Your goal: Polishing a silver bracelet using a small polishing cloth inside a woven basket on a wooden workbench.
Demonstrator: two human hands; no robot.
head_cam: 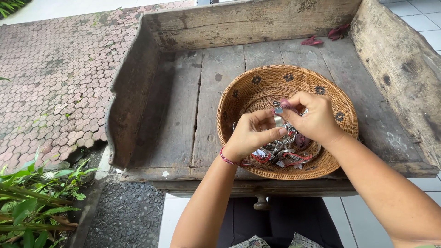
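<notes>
We note our left hand (250, 133) and right hand (312, 119) over the woven basket (239, 98), fingers of both pinched on one small silver piece (278, 115) held above a tangle of metal jewellery (287, 154) lying inside. The basket rests on a weathered wooden tray-table (183, 115); red scraps (321, 37) lie at its far wall.

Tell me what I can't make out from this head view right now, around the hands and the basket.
- Small silver piece pinched between left hand and right hand: too small and finger-covered to tell its kind.
- Pile of metal chains and red cords in the woven basket: mostly hidden under both hands.
- Red scraps at the wooden table's back: too small to identify.
- Table knob: half shadowed.
</notes>
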